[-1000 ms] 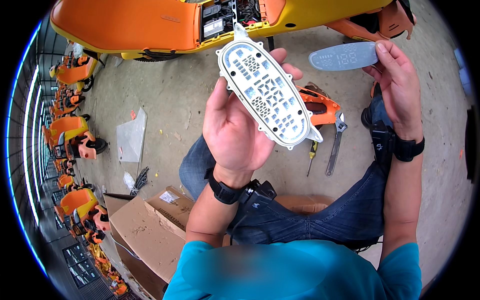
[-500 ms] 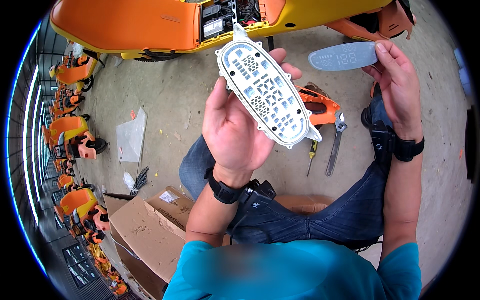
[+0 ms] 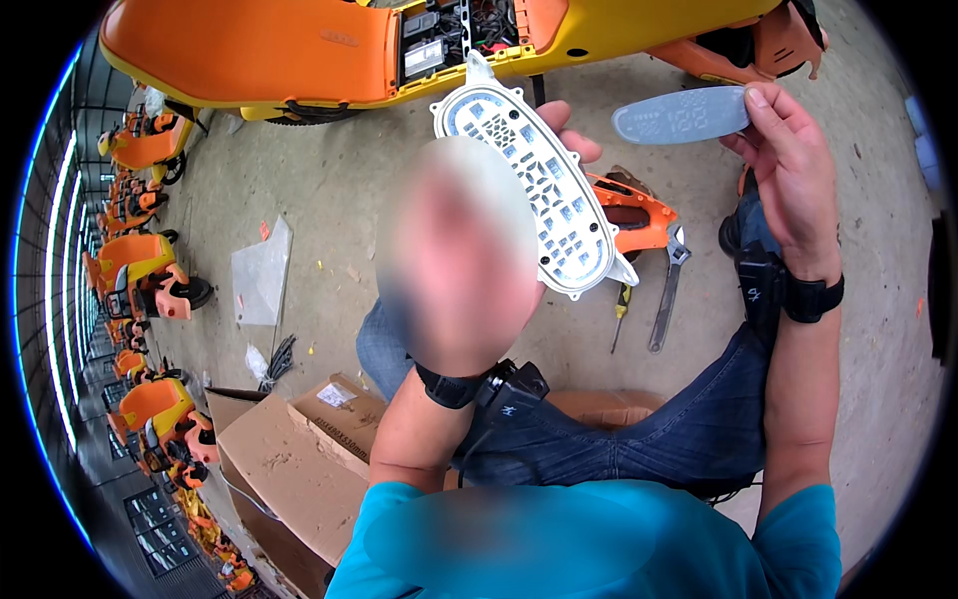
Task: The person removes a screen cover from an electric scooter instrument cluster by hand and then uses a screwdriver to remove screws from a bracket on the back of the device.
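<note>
My left hand (image 3: pixel 459 260), largely hidden under a blurred oval, holds an oval white display housing (image 3: pixel 564 235) with mounting tabs, segmented cut-outs and dark screws; its fingertips show behind the upper right edge. My right hand (image 3: pixel 793 175) pinches the end of a translucent oval panel (image 3: pixel 671 117) with faint segment markings, apart from and right of the housing. Beyond the housing on the floor lie an orange shell part (image 3: pixel 644 225), an adjustable wrench (image 3: pixel 667 290) and a yellow-handled screwdriver (image 3: pixel 621 309).
A yellow-orange scooter (image 3: pixel 259 60) with an open compartment (image 3: pixel 434 50) stands across the top. Rows of scooters (image 3: pixel 150 290) line the left. Cardboard (image 3: pixel 289 459) lies at lower left, near a clear bag sheet (image 3: pixel 259 275) and coiled cable (image 3: pixel 279 359). My jeans-clad legs (image 3: pixel 699 399) frame the work area.
The translucent panel in my right hand has shifted very slightly left and down. A blurred oval now covers much of my left hand and part of the housing, which is nearly still.
</note>
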Motion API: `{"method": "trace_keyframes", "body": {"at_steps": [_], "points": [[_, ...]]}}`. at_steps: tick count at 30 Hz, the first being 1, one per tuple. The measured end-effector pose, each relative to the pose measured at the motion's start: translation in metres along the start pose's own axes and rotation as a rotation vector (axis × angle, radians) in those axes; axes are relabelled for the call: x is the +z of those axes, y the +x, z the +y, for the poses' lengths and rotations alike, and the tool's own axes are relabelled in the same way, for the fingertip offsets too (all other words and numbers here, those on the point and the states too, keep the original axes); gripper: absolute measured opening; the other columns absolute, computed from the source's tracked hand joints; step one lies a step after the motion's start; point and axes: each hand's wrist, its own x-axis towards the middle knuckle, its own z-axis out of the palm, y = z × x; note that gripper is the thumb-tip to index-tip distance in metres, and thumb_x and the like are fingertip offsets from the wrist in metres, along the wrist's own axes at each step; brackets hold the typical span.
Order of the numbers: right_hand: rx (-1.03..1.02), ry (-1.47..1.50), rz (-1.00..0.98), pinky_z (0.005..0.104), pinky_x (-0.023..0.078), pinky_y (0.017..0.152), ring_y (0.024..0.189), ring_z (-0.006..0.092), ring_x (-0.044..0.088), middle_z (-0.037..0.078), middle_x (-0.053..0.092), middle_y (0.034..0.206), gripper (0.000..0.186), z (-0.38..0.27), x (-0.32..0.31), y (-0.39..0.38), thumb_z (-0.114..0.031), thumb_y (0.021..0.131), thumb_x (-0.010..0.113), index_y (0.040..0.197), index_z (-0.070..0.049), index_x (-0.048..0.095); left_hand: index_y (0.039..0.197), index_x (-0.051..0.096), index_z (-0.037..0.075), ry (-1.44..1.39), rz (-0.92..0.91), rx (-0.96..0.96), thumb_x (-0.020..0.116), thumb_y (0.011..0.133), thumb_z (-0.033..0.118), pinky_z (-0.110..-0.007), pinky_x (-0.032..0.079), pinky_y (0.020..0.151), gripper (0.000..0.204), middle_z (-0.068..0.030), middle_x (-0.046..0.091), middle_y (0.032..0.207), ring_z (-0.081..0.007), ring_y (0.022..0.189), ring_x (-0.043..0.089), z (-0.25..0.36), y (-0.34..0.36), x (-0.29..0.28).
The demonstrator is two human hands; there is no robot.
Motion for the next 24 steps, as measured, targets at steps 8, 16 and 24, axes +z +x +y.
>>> {"method": "trace_keyframes", "body": {"at_steps": [8, 16, 24], "points": [[0.029, 0.054, 0.076, 0.0307, 0.051, 0.085, 0.088, 0.0108, 0.061, 0.002, 0.065, 0.096, 0.017, -0.006, 0.008, -0.005, -0.021, 0.1, 0.056, 0.103, -0.004, 0.06, 0.146, 0.04, 0.007, -0.248, 0.166, 0.015, 0.027, 0.103, 0.039, -0.049, 0.043, 0.107, 0.055, -0.0181, 0.043, 0.148, -0.0369, 0.127, 0.051, 0.006, -0.002, 0.005], [0.098, 0.156, 0.142, 0.0262, 0.047, 0.075, 0.082, 0.0082, 0.055, -0.001, 0.061, 0.091, 0.013, -0.005, 0.006, 0.002, -0.019, 0.099, 0.058, 0.1, -0.007, 0.059, 0.142, 0.044, 0.008, 0.357, 0.226, 0.204, 0.027, 0.103, 0.037, -0.047, 0.047, 0.1, 0.052, -0.0157, 0.051, 0.14, -0.0336, 0.122, 0.055, 0.012, 0.001, 0.0], [0.072, 0.298, 0.194, 0.0211, 0.041, 0.059, 0.07, 0.0065, 0.052, -0.002, 0.057, 0.081, 0.008, -0.003, -0.006, 0.012, -0.015, 0.098, 0.058, 0.097, -0.007, 0.059, 0.142, 0.043, 0.007, 0.528, 0.224, 0.238, 0.027, 0.103, 0.036, -0.047, 0.048, 0.099, 0.051, -0.0165, 0.052, 0.139, -0.0316, 0.122, 0.055, 0.019, 0.003, -0.014]]}}
